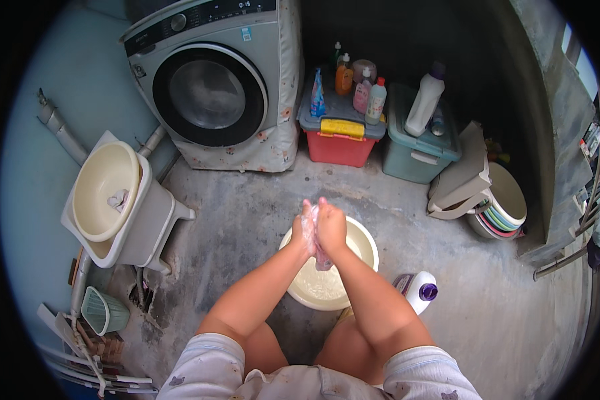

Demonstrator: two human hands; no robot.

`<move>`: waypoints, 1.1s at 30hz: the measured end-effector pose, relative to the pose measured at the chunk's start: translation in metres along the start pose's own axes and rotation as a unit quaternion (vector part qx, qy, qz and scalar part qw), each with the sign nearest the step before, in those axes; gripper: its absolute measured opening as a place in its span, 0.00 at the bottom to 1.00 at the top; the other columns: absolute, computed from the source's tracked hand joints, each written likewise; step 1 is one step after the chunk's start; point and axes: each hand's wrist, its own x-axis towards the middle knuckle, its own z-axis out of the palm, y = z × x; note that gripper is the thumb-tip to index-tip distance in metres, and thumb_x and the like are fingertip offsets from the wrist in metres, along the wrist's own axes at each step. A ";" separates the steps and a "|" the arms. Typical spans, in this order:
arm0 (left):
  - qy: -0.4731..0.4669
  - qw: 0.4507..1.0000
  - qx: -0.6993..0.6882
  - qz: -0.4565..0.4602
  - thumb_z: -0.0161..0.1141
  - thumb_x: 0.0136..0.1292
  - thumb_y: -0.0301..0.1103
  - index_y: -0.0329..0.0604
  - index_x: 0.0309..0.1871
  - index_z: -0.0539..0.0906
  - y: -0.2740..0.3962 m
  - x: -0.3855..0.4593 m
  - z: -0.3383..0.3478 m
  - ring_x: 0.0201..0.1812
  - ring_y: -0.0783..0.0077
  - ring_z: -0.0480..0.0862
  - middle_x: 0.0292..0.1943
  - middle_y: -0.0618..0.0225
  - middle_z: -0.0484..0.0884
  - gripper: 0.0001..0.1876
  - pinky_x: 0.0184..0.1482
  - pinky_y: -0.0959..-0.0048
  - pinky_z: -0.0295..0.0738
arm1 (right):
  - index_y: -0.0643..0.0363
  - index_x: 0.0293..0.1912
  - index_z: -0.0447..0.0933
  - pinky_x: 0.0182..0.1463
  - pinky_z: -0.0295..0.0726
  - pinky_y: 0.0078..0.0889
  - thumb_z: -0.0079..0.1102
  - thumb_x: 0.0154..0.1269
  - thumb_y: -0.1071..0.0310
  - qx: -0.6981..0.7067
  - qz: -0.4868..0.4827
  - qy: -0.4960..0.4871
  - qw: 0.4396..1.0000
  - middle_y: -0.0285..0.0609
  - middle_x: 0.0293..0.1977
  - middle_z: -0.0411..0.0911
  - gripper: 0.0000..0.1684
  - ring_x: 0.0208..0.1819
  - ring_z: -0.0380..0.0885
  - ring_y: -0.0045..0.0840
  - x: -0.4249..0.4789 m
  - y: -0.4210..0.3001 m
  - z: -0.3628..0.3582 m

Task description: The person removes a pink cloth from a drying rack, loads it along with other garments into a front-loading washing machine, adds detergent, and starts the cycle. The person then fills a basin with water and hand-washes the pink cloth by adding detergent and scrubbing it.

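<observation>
Pressed together above a cream basin (373,252), my left hand (304,231) and my right hand (331,225) hold a small wet, pinkish cloth (323,262) between them. White suds coat the left palm and fingers. Part of the cloth hangs below the wrists; the rest is hidden within the grip. Shallow, rippled water (320,286) lies in the basin, which stands on the floor between my legs. Just right of the basin is a white bottle (419,287) with a purple cap.
A front-loading washing machine (207,92) stands ahead. Bottles sit on a red storage box (336,148) and a teal box (410,162). At left, a white sink (135,227) holds another cream basin (97,185) with a small cloth inside. Stacked basins (507,195) lean at right.
</observation>
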 end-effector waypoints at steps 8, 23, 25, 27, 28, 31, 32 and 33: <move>0.040 0.999 -0.008 0.014 0.40 0.69 0.56 0.44 0.40 0.79 -0.005 -0.005 0.008 0.27 0.74 0.75 0.28 0.71 0.77 0.26 0.31 0.73 0.71 | 0.61 0.22 0.76 0.30 0.72 0.47 0.47 0.65 0.53 0.014 0.044 -0.002 0.999 0.56 0.20 0.75 0.24 0.24 0.75 0.50 -0.003 -0.017 0.001; -0.011 0.992 0.125 -0.004 0.45 0.65 0.56 0.39 0.48 0.73 0.006 0.002 -0.004 0.42 0.66 0.79 0.44 0.60 0.77 0.26 0.44 0.64 0.75 | 0.61 0.25 0.78 0.28 0.71 0.39 0.46 0.68 0.54 0.021 -0.061 0.002 0.998 0.55 0.20 0.75 0.24 0.21 0.74 0.43 -0.008 -0.018 0.004; -0.119 0.984 0.125 0.051 0.50 0.61 0.52 0.38 0.54 0.70 0.006 0.001 -0.002 0.50 0.64 0.76 0.51 0.58 0.76 0.27 0.55 0.62 0.69 | 0.61 0.25 0.78 0.29 0.71 0.39 0.47 0.67 0.53 -0.061 -0.082 -0.058 0.993 0.55 0.20 0.75 0.23 0.22 0.74 0.47 -0.005 -0.017 0.005; -0.052 0.996 -0.061 -0.037 0.46 0.66 0.56 0.41 0.41 0.75 0.000 0.003 -0.002 0.36 0.67 0.81 0.36 0.63 0.79 0.24 0.37 0.65 0.78 | 0.63 0.22 0.75 0.27 0.70 0.38 0.45 0.68 0.53 0.011 -0.018 0.023 1.000 0.53 0.17 0.73 0.26 0.19 0.71 0.44 0.000 -0.019 0.001; -0.029 0.999 -0.022 0.040 0.46 0.66 0.56 0.42 0.40 0.75 0.000 0.007 -0.005 0.35 0.67 0.81 0.35 0.63 0.79 0.23 0.36 0.65 0.78 | 0.64 0.22 0.75 0.25 0.68 0.37 0.46 0.68 0.54 0.016 0.021 0.001 1.000 0.51 0.16 0.73 0.26 0.17 0.70 0.34 -0.002 -0.021 0.001; 0.006 0.992 0.079 0.100 0.40 0.67 0.59 0.42 0.33 0.76 -0.012 0.017 -0.011 0.32 0.67 0.78 0.29 0.66 0.78 0.27 0.32 0.66 0.74 | 0.63 0.25 0.77 0.26 0.71 0.40 0.45 0.68 0.53 0.133 0.039 -0.023 0.990 0.54 0.19 0.74 0.25 0.19 0.72 0.44 -0.007 -0.028 0.000; 0.017 0.991 0.067 0.114 0.40 0.68 0.58 0.41 0.33 0.76 -0.004 0.021 -0.021 0.33 0.67 0.79 0.29 0.65 0.77 0.27 0.34 0.68 0.74 | 0.62 0.25 0.77 0.27 0.72 0.41 0.46 0.67 0.53 0.075 -0.040 -0.030 0.996 0.56 0.21 0.75 0.25 0.21 0.75 0.47 -0.013 -0.031 0.007; -0.057 0.995 0.024 0.076 0.40 0.68 0.58 0.41 0.34 0.76 -0.001 0.024 -0.024 0.33 0.67 0.79 0.29 0.65 0.77 0.27 0.34 0.67 0.74 | 0.61 0.25 0.77 0.28 0.72 0.42 0.46 0.67 0.53 0.036 -0.082 -0.010 0.996 0.56 0.22 0.75 0.24 0.22 0.75 0.47 -0.014 -0.030 0.010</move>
